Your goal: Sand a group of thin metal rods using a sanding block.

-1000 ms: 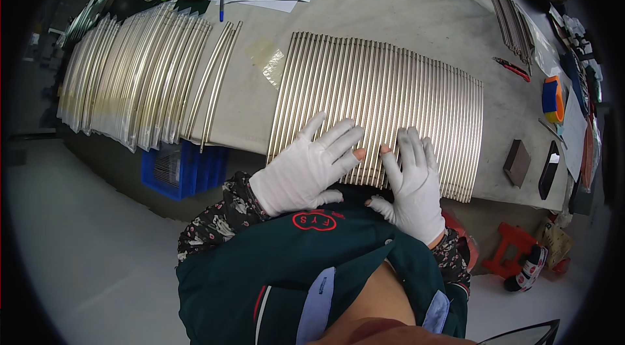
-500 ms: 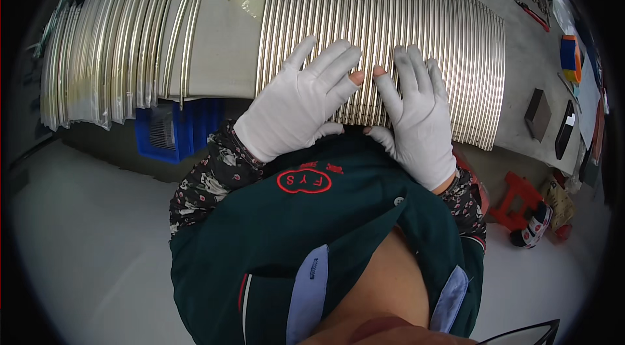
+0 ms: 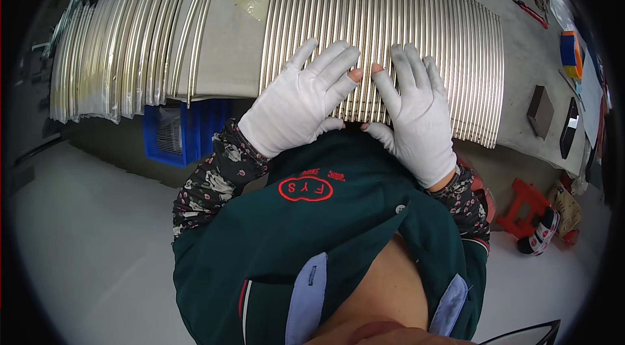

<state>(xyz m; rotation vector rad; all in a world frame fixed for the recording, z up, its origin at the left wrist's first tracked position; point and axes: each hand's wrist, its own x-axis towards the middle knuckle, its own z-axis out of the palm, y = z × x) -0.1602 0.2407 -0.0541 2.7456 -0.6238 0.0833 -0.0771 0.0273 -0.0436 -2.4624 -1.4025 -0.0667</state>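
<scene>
A wide row of thin, shiny metal rods (image 3: 371, 13) lies side by side on the table, their near ends toward me. My left hand (image 3: 290, 104), in a white glove with bare fingertips at thumb and forefinger, rests on the left part of the row with its fingers spread. My right hand (image 3: 422, 114), gloved alike, lies on the middle of the row, fingers stretched forward. Both thumbs sit by the near rod ends. The palms hide some of these ends. Neither hand grips a rod.
Left of the row lie a few loose rods (image 3: 196, 39) and many rods in clear plastic sleeves (image 3: 124, 45). A blue bin (image 3: 189, 140) stands below the table edge. At right are a dark block (image 3: 540, 112), tape rolls (image 3: 571, 55) and red-handled pliers (image 3: 530, 13); a red stool (image 3: 521, 205) is lower.
The whole view has shifted slightly, with the things at left now a little farther right. Both hands stay in about the same spots on the rods.
</scene>
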